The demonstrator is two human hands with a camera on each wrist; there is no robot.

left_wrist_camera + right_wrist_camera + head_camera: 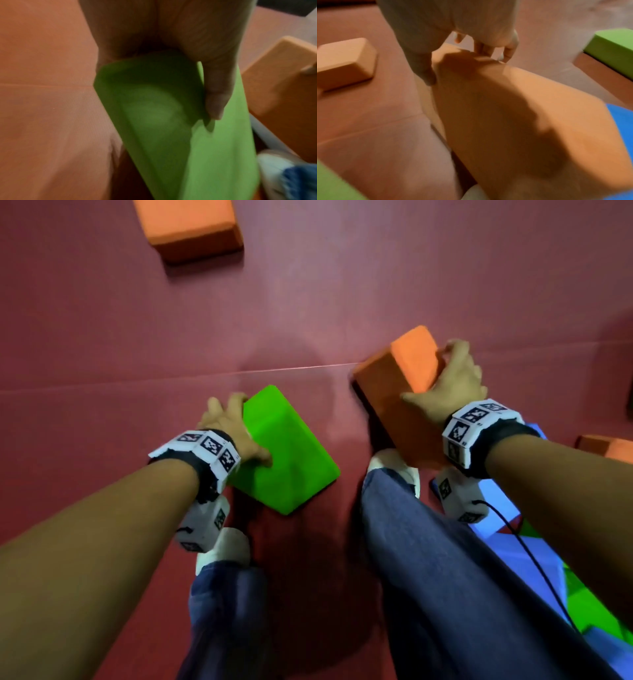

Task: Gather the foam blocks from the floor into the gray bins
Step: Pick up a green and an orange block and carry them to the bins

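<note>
My left hand grips a bright green foam block by its long edge, thumb on the top face and fingers round the far side; the left wrist view shows the thumb pressed on the green block. My right hand holds an orange foam block, tilted and lifted above my right foot. In the right wrist view the fingers curl over the far end of this orange block. No gray bin is plainly in view.
Another orange block lies on the red mat at the top left. A further orange block peeks in at the right edge. Blue and green blocks are piled at the lower right behind my leg. My feet in white shoes stand between the blocks.
</note>
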